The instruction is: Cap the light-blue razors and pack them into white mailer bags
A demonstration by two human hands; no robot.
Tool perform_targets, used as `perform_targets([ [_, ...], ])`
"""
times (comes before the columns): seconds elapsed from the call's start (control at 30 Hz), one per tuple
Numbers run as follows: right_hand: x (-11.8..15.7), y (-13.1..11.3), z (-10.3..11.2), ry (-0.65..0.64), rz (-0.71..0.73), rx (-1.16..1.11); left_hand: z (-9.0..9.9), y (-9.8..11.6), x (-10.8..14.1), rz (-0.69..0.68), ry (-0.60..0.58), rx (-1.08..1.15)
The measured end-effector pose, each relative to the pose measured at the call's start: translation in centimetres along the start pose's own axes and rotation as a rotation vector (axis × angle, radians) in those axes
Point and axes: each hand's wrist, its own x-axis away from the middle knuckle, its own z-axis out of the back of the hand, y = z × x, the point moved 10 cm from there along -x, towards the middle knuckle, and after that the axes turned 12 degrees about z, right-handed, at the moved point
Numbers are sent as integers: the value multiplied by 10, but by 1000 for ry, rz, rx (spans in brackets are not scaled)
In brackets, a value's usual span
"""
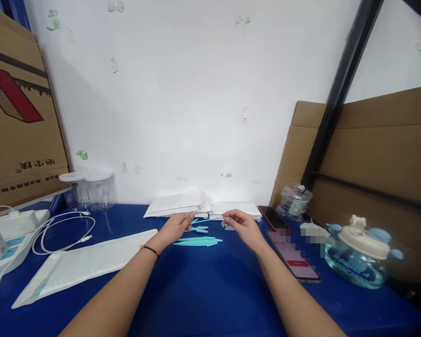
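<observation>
My left hand, with a dark band on its wrist, is closed in a pinch above the blue table. Opposite it, my right hand is also pinched, thumb against fingertips. A thin light-blue strip stretches between the two sets of fingertips; its ends are hidden by the fingers. Just below lie several flat turquoise pieces in a narrow bundle, with a smaller turquoise piece with a forked end beside my left fingers. A small translucent piece rests under my right fingertips.
White packets are stacked against the wall. A long white pouch, a charging cable and a power strip lie left. On the right are a phone, a darker phone and a drink bottle. Clear jars stand back left.
</observation>
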Motion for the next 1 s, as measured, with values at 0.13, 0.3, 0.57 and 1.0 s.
perform_targets([
  [0.13, 1, -5, -11, -69, 6, 59, -6, 5, 2, -33, -15, -28],
  [0.3, 1, 0, -18, -85, 14, 94, -11, 3, -2, -45, -12, -48],
  [0.57, 1, 36, -4, -173, -26, 557, 6, -28, -13, 32, 122, -235],
  [1.0, 5, 60, 23, -282, -92, 838, -31, -32, -8, -44, -192, -178],
])
